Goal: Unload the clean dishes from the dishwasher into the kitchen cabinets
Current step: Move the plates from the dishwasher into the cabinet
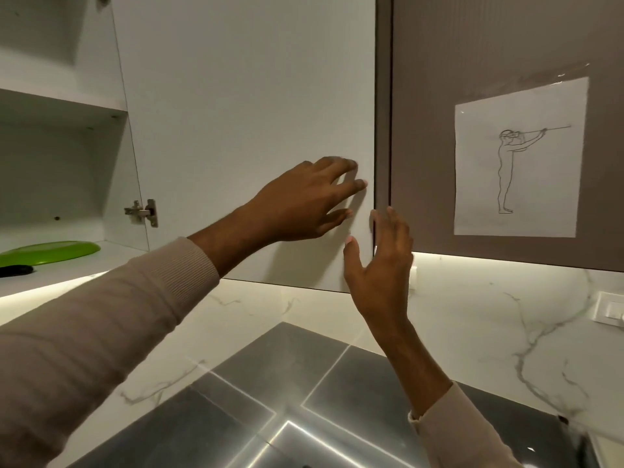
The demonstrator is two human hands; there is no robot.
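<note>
Left hand (304, 201) flat against white cabinet door (236, 113), fingers spread wide. Right hand (378, 265) at door's free edge, fingers straight, holding nothing. Green plate (50, 251) lies on bottom shelf (84, 266).

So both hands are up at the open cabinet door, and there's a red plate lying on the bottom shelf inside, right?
Not quite: the plate on the bottom shelf is green, not red, as the head view shows. The rest holds: the left hand and the right hand are both up at the open cabinet door.
</note>
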